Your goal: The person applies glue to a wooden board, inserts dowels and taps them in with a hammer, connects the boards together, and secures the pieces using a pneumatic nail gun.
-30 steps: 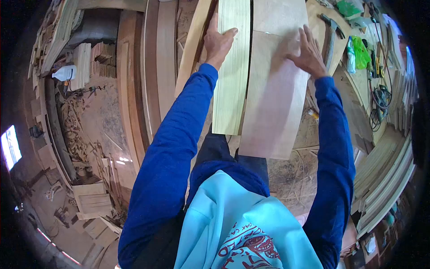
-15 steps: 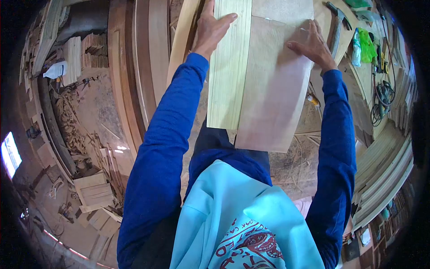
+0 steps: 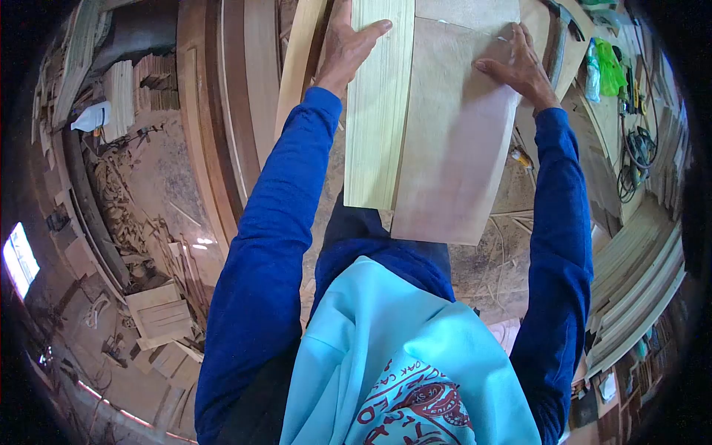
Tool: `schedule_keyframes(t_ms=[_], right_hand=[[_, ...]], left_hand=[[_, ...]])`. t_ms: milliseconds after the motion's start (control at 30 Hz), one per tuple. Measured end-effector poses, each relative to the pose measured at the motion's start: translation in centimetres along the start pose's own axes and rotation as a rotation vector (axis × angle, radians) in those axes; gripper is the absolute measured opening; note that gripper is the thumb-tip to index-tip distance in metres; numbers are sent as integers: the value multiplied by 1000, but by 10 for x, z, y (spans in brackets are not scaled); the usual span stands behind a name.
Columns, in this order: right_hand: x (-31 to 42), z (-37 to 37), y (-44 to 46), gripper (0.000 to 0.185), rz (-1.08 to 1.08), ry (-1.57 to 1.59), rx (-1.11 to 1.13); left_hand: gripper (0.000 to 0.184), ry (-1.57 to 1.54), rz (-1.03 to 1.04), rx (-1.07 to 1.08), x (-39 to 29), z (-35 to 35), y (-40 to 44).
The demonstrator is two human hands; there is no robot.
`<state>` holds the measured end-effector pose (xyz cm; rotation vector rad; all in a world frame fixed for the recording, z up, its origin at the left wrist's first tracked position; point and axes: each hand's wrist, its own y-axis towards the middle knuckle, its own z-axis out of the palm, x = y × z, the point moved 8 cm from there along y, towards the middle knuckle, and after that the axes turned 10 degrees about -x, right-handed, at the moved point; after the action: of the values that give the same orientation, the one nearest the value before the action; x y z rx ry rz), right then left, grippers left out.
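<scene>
A pale, ribbed wooden board (image 3: 377,126) lies lengthwise in front of me, beside a wider pinkish-brown plywood panel (image 3: 449,148). My left hand (image 3: 345,48) grips the outer edge of the ribbed board; its thumb rests on top and its fingers are partly hidden. On the panel's right side, my right hand (image 3: 523,70) lies with thumb and fingers apart, touching the surface. A seam crosses the panel near its far part. The near ends of both pieces reach my thighs. A hammer (image 3: 558,41) lies just beyond my right hand.
Long planks (image 3: 233,96) run along the left. Wood shavings (image 3: 119,200) and offcuts (image 3: 159,315) litter the floor. At the right are a green plastic bag (image 3: 610,68), a corded power tool (image 3: 634,159) and stacked wood strips (image 3: 638,289). A white jug (image 3: 92,117) stands far left.
The whole view has shifted slightly, so the boards, hammer and hands sit a little higher in it. Both hands stay at about the same places on the wood.
</scene>
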<state>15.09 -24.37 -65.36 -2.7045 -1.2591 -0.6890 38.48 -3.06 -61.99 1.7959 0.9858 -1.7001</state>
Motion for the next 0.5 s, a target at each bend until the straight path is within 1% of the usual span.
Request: schedule_keyframes(t_ms=[100, 167, 300, 400, 467, 500], right_hand=[[1, -3, 2, 126, -14, -34, -22], [5, -5, 0, 127, -11, -20, -5], [7, -7, 2, 127, 15, -26, -13], [-4, 1, 0, 129, 69, 60, 2], [-16, 6, 2, 129, -7, 13, -28], [-15, 8, -1, 129, -4, 18, -22]], left_hand=[[71, -6, -7, 35, 3, 0, 6], [74, -40, -1, 97, 1, 1, 4], [76, -11, -19, 111, 3, 0, 9], [78, -37, -51, 120, 12, 0, 13], [82, -90, -69, 167, 23, 3, 18], [82, -85, -75, 166, 27, 4, 18]])
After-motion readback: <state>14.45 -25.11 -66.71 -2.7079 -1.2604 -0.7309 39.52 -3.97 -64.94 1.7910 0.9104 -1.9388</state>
